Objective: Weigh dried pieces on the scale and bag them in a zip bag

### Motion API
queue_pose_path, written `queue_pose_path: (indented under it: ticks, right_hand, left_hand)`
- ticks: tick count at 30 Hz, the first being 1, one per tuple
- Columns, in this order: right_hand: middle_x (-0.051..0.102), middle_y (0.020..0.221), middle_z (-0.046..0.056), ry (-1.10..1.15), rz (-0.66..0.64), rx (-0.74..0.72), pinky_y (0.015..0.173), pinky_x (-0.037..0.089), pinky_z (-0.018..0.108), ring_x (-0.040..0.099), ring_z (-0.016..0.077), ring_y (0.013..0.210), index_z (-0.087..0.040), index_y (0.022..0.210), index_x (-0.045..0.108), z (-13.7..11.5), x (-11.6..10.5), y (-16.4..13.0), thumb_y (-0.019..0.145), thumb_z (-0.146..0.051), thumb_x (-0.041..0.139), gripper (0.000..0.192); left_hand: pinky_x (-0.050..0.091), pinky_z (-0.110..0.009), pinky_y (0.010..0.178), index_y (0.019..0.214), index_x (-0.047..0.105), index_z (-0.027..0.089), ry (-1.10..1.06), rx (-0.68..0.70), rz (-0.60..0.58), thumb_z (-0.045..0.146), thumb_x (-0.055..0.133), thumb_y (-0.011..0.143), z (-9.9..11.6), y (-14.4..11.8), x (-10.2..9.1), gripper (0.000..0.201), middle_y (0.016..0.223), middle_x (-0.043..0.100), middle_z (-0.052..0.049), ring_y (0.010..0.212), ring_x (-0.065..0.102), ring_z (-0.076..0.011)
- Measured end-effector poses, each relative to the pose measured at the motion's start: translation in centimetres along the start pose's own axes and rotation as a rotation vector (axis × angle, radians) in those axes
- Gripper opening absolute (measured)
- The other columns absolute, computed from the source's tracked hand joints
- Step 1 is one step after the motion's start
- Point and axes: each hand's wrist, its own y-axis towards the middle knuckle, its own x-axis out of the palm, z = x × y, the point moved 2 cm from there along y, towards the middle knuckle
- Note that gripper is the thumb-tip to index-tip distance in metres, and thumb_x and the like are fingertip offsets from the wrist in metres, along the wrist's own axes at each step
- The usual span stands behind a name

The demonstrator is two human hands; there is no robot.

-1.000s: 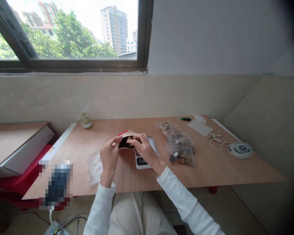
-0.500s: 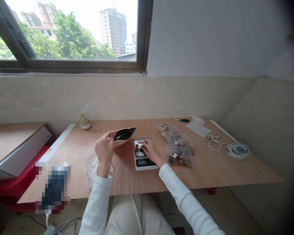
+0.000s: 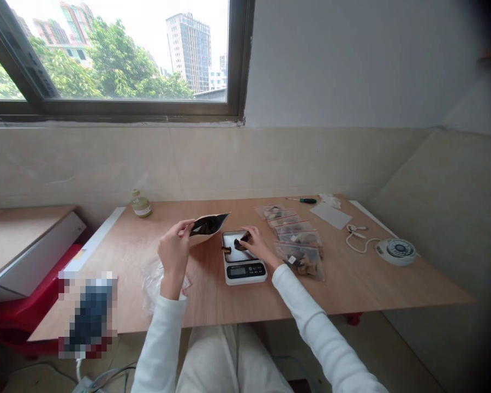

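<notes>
Placing or picking a dark brown pc at the scale looks like the step in hand. R hand is at the pan's R side, thumb & fingertips together on that pc; view's small there, so can't tell if it's touching the pan or is 1 pc or 2. L hand has thumb & fingers pinched on the L end of the pouch, held up near the scale's L side, mouth open, dark contents showing. Smaller brown pc sits at the pan's L edge. Zip bags lie R of the scale on the table. Next move, I'd judge, calls for a light grip (pc looks brittle), pouch mouth up so nothing spills, sleeve & fingers clear of the edge pc.
</notes>
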Motion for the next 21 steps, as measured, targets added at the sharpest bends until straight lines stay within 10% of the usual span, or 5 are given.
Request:
queue_pose_path:
  ticks: [9,15,21]
  right_hand:
    - [0.050,0.134,0.012,-0.049,0.046,-0.017,0.109,0.033,0.046,0.043,0.0209,0.128,-0.021,0.128,0.052,-3.1,-0.8,-1.6,0.095,-0.024,0.036,0.037]
    - [0.055,0.134,0.008,-0.271,-0.250,-0.321,0.106,0.036,0.047,0.043,0.0238,0.129,-0.024,0.127,0.057,-6.9,1.8,-1.8,0.095,-0.022,0.042,0.035]
    - [0.064,0.119,0.011,-0.315,-0.213,-0.266,0.101,0.040,0.050,0.051,0.0271,0.121,-0.019,0.119,0.062,-7.0,0.4,-1.8,0.094,-0.017,0.041,0.032]
  left_hand:
    - [0.038,-0.023,0.058,0.097,0.072,0.030,-0.003,0.000,-0.005,0.044,0.052,0.087,-0.1,-0.1,0.1,0.026,0.076,0.073,0.000,0.069,0.066,-0.0161]
    - [0.037,-0.023,0.057,0.097,0.072,0.030,-0.001,0.006,-0.010,0.045,0.051,0.087,0.1,-0.2,0.2,0.027,0.077,0.073,0.000,0.067,0.065,-0.0160]
    - [0.038,-0.023,0.057,0.097,0.072,0.030,-0.005,0.013,-0.023,0.044,0.052,0.087,0.0,-0.3,0.0,0.027,0.075,0.073,0.001,0.067,0.065,-0.0154]
